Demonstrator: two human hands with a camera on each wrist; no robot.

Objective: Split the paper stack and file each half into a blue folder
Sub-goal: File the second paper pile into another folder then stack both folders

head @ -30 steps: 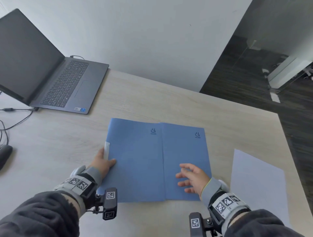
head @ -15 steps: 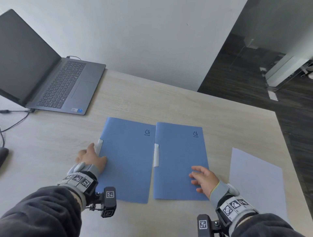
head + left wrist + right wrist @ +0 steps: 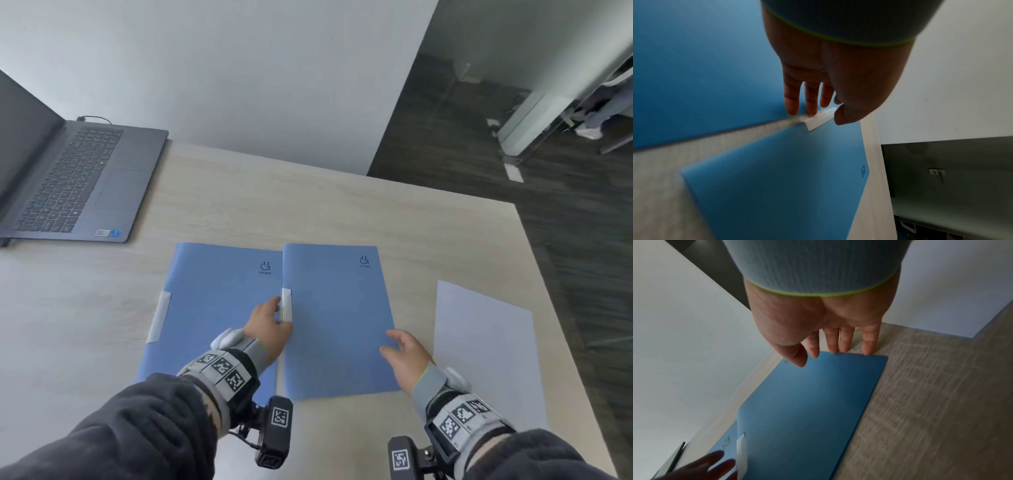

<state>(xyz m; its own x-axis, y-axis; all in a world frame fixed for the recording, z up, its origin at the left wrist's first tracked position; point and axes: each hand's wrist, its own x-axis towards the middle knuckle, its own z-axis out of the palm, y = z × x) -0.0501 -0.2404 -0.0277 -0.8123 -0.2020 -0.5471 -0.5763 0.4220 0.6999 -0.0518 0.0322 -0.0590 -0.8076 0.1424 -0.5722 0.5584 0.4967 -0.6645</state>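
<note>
Two closed blue folders lie flat side by side on a pale wood worktop (image 3: 428, 219), long axes running from 6 to 12 o'clock, each leaning slightly toward 1 o'clock. Both show a small printed logo at the far right corner, so their tops point to 12 o'clock. The left folder (image 3: 212, 308) has a white tab (image 3: 159, 317) along its left edge. The right folder (image 3: 339, 308) has its own white tab (image 3: 287, 305) on its left edge, and its far left corner just overlaps the left folder; nearer the person a thin strip of worktop shows between them.

The left hand (image 3: 269, 325) lies across the left folder's right side, fingers (image 3: 791, 97) straight and slightly spread, tips touching the right folder's tab and edge. It grips nothing.

The right hand (image 3: 406, 356) rests at the right folder's right edge, toward its near end. Its fingers (image 3: 867, 340) are straight and a little apart, tips meeting that edge where it lies on the worktop, thumb over the cover. Whether the cover is lifted cannot be told.

A white paper stack (image 3: 486, 346) lies flat at 3 o'clock of the right folder, near but apart, long axis also 6 to 12 o'clock.

An open laptop (image 3: 78, 178) sits at 10 o'clock, well apart.
</note>
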